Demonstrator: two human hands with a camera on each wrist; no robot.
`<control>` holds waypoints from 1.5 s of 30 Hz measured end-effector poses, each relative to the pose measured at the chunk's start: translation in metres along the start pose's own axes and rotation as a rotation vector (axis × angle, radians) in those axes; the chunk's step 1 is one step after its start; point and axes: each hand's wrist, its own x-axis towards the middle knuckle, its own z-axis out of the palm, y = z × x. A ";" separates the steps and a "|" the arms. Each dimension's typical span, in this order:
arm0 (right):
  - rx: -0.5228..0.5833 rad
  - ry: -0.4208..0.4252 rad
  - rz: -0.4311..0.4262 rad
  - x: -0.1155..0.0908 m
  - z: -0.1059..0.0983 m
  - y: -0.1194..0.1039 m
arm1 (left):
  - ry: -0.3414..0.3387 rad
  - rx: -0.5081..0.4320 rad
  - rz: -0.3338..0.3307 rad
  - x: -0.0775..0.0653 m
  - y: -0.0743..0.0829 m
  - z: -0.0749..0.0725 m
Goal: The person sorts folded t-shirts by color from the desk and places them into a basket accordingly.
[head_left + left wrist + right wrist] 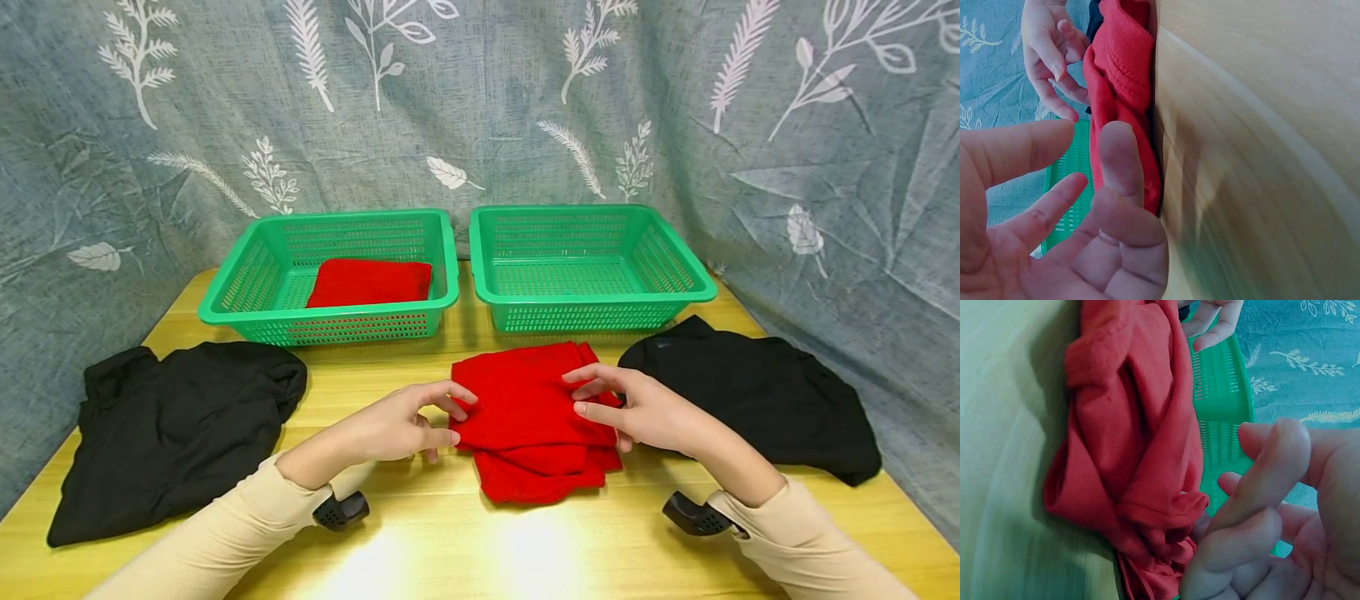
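A folded red garment [528, 400] lies on the table between my two hands, its lower layers sticking out in creases toward me. My left hand [411, 421] is at its left edge, with loosely bent fingers and the thumb apart from them. On the other side, my right hand [637, 408] hovers at the right edge, its fingers also loosely bent. Neither hand grips the cloth; whether a fingertip touches it, I cannot tell. The right wrist view shows the loose folds of the red garment [1141, 412] along its side, beside the right hand [1260, 525].
Two green baskets stand at the back. The left basket [322, 315] contains a folded red cloth [371, 282]; the right basket [592, 297] shows its bare bottom. A black garment [180, 425] lies at left, another black garment [757, 392] at right. Behind hangs a patterned curtain [495, 108].
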 end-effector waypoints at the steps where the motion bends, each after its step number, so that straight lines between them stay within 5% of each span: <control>1: -0.003 -0.001 -0.001 0.000 0.000 0.000 | -0.001 -0.001 -0.005 0.000 0.000 0.000; 12: -0.006 -0.031 -0.016 0.008 0.008 -0.004 | -0.003 -0.039 -0.016 -0.010 -0.006 -0.009; 26: 0.093 -0.140 -0.059 0.025 0.033 -0.025 | 0.033 -0.016 -0.041 -0.046 -0.020 -0.034; 32: 0.069 -0.127 -0.052 0.026 0.024 -0.026 | 0.073 -0.003 -0.079 -0.056 -0.024 -0.044; 37: 0.012 -0.048 -0.039 0.021 0.015 -0.018 | 0.096 -0.003 -0.116 -0.058 -0.025 -0.047; 45: 0.065 -0.083 0.040 0.026 0.016 -0.012 | 0.090 -0.070 -0.121 -0.049 -0.023 -0.043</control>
